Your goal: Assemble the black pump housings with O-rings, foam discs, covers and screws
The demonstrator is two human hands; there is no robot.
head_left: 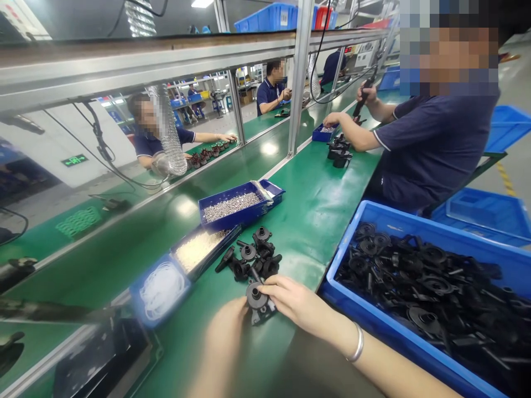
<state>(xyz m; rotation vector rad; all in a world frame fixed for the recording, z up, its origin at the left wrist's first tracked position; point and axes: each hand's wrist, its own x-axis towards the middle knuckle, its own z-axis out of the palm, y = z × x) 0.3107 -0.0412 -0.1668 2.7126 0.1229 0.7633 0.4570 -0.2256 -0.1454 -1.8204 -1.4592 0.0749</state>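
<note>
My right hand (292, 301) has its fingers and thumb closed on a black plastic housing (256, 298) with a round disc and a raised central stub. The housing is just above or on the green bench top; I cannot tell which. My left hand (226, 326) is smeared by motion at the housing's left edge, its fingers not clear. Just beyond lies a loose cluster of similar black housings (249, 252). Behind them stand a blue bin of small metal screws (232, 207), a bin of small cream-coloured pieces (199, 249) and a blue tray of thin white rings (161, 290).
A large blue crate (344, 265) heaped with black plastic parts stands at my right. A co-worker in a dark shirt (435, 138) sits beyond it with a black tool. Metal posts (299, 83) and a shelf rail (166, 72) rise over the bench. Other people sit opposite.
</note>
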